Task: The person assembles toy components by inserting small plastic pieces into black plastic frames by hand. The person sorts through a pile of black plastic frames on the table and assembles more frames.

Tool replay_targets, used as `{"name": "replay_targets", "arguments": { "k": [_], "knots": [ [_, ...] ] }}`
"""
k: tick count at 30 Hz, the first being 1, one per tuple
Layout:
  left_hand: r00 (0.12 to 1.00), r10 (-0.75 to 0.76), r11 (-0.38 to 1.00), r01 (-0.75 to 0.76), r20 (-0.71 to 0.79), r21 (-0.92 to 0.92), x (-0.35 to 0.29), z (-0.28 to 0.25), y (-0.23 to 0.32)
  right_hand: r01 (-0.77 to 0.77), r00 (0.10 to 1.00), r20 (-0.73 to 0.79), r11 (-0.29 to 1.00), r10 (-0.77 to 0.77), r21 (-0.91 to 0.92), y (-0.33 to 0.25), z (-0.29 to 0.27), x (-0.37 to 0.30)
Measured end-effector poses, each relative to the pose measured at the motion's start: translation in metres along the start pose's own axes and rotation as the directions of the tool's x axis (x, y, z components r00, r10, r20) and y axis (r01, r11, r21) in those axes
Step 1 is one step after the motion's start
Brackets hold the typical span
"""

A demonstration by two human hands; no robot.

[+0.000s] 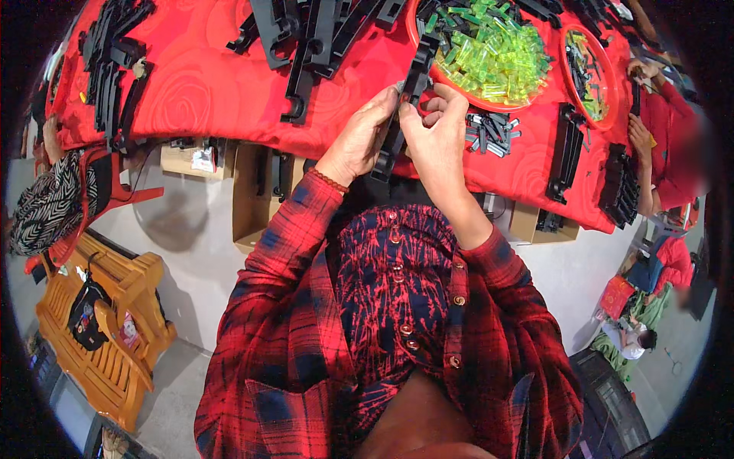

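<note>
A long black plastic strip (391,145) with notches and a round opening near its far end is held tilted over the table's near edge. My left hand (361,136) is closed round its left side. My right hand (440,141) has its thumb and curled fingers against the strip's upper middle; anything small between those fingertips is hidden. Just beyond, a red-rimmed bowl (415,23) holds many clear yellow-green plastic pieces (493,57). A heap of small black and grey pieces (492,132) lies to the right of my right hand.
Larger black plastic parts (310,46) lie on the red tablecloth (191,84), with more stacked far left and at right. A red basket (612,115) of small parts stands right. Co-workers sit at both sides. Cardboard boxes (248,195) stand under the table; a wooden bench (107,359) is behind left.
</note>
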State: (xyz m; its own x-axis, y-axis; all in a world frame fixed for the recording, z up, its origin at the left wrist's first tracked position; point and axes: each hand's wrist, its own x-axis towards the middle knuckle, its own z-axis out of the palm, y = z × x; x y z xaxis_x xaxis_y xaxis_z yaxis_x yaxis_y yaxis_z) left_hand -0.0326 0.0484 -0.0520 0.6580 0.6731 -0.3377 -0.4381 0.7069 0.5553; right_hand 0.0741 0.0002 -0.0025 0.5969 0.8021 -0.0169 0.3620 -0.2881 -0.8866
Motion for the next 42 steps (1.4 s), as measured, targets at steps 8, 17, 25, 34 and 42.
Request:
{"name": "replay_targets", "arguments": {
  "k": [8,17,25,34,42],
  "knots": [
    [0.998,0.016,0.997,-0.021,0.059,0.079,-0.004,0.005,0.002,-0.039,0.981,0.191,0.999,0.038,0.004,0.011,0.004,0.004],
    [0.999,0.031,0.994,-0.034,0.038,0.102,-0.007,0.008,0.001,-0.088,0.984,0.161,0.992,0.072,0.094,0.016,0.011,0.000],
    [0.995,0.088,0.989,-0.083,-0.036,0.119,-0.003,0.013,-0.001,0.122,0.989,0.094,0.989,-0.114,-0.088,0.016,0.016,0.005],
    [0.988,0.081,0.993,-0.069,-0.129,0.099,-0.002,0.021,0.000,0.146,0.987,0.097,0.956,-0.125,-0.253,0.021,0.016,0.002],
    [0.996,-0.002,1.000,0.003,0.085,-0.011,-0.001,-0.011,-0.002,0.009,0.935,0.355,1.000,-0.015,0.020,0.007,-0.006,-0.006]
  ]
}}
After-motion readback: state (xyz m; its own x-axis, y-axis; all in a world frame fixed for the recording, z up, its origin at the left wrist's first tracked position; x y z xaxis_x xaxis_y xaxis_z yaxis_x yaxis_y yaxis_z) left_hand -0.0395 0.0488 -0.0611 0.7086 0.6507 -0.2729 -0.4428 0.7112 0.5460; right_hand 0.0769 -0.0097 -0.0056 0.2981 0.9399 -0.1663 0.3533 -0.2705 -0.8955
